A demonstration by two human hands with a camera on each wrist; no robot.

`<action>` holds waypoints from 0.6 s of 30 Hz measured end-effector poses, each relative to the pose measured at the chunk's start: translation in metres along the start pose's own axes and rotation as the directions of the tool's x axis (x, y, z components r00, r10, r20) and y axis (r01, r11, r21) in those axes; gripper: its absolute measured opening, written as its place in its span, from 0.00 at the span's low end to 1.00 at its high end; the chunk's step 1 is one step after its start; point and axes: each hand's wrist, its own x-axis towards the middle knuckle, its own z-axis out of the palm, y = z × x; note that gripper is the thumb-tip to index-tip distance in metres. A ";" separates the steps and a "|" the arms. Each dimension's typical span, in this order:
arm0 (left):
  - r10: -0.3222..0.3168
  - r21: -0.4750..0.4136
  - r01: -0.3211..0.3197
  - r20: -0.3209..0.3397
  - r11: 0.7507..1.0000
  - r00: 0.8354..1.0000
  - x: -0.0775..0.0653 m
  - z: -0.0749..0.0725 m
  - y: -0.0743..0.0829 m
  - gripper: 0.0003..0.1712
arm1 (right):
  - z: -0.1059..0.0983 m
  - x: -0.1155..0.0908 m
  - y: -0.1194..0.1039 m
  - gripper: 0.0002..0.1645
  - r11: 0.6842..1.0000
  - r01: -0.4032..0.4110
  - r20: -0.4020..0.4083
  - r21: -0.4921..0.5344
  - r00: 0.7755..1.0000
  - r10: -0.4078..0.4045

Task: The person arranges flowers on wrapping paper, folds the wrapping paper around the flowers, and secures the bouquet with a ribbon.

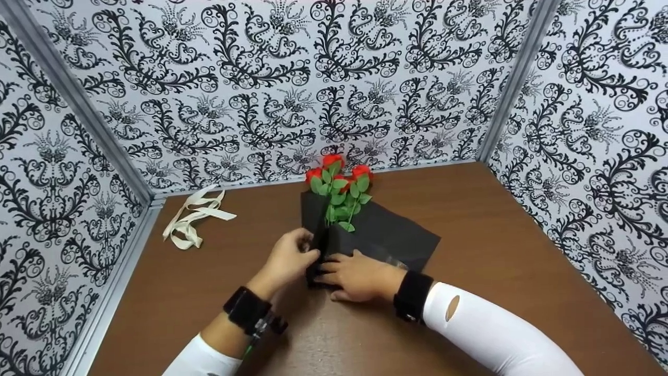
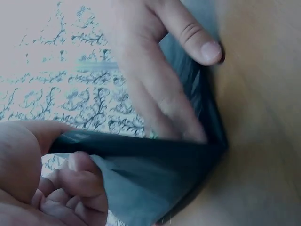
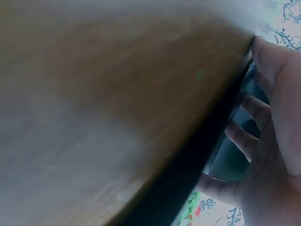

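Note:
A bunch of red roses (image 1: 332, 162) with green leaves lies on a sheet of black wrapping paper (image 1: 399, 232) in the head view. My left hand (image 1: 287, 258) pinches the paper's left edge and holds that flap raised. In the left wrist view, the lifted paper (image 2: 141, 176) runs from the left thumb and curled fingers down to a fold at the tabletop. My right hand (image 1: 360, 277) rests spread over the lower part of the sheet, its fingers (image 3: 242, 139) pressing the paper beside the fold. The lower stems are hidden under paper and hands.
A loose cream ribbon (image 1: 201, 214) lies tangled at the back left of the brown table (image 1: 496, 250). Patterned wall panels (image 1: 261, 62) stand close behind the table and along both sides.

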 end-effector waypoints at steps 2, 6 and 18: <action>0.015 0.019 -0.015 0.005 1.000 1.000 0.003 0.008 0.002 0.11 | 0.002 -0.001 -0.001 0.39 1.000 -0.012 0.004 -0.010 1.000 0.012; 0.022 0.046 -0.023 0.024 0.999 0.999 0.006 0.020 0.003 0.09 | 0.004 -0.004 -0.002 0.41 0.999 -0.029 0.009 -0.031 1.000 0.030; 0.065 -0.037 -0.061 0.122 0.997 0.990 0.011 0.029 -0.002 0.15 | -0.001 -0.005 -0.001 0.38 0.994 -0.074 0.082 -0.075 0.993 0.080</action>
